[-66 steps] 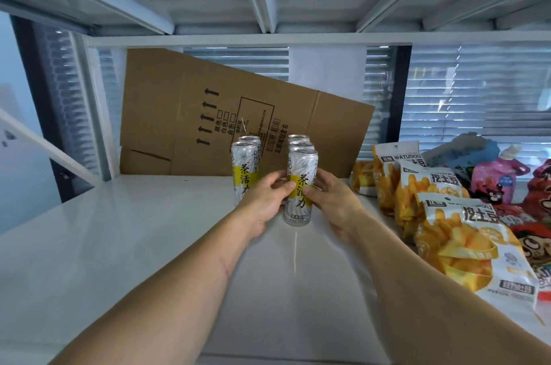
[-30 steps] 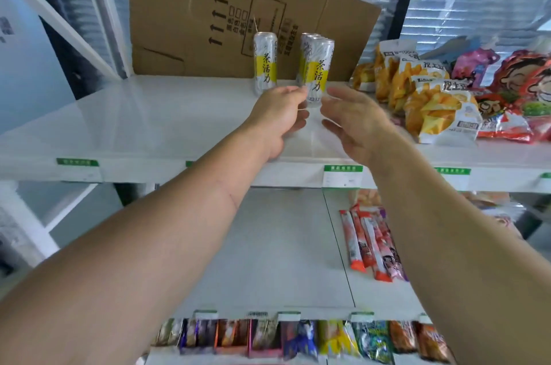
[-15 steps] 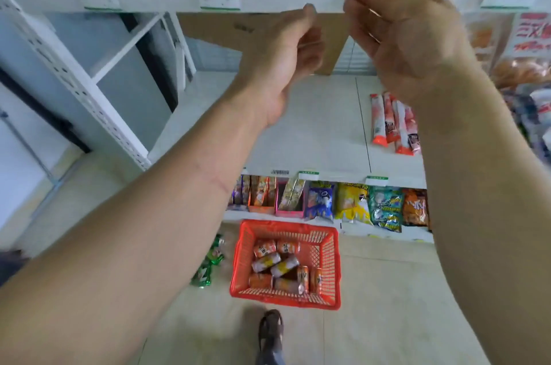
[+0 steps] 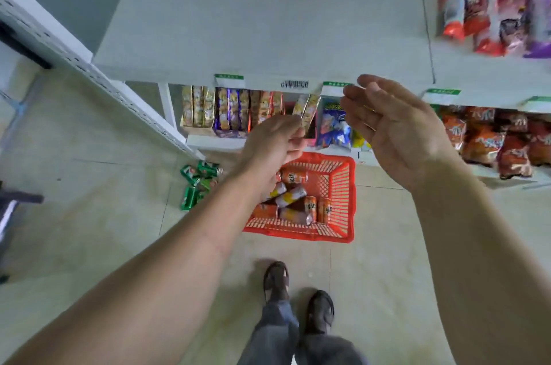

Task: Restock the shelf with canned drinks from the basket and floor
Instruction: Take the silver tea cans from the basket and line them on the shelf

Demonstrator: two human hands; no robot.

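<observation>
Cans (image 4: 293,197) in basket (image 4: 346,185) look rigid, smooth, likely full and heavy, best gripped round the body; left hand (image 4: 272,141) loosely curled, right hand (image 4: 393,129) spread, both empty.

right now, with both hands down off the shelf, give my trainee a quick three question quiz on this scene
1. True or false: the left hand is holding a can.
2. Where do the green cans lie? A) in the basket B) on the floor left of the basket C) on the bottom shelf
3. Fill in: the orange cans lie inside the red ____.

Key
1. False. Both the left hand and the right hand hold nothing.
2. B
3. basket
</observation>
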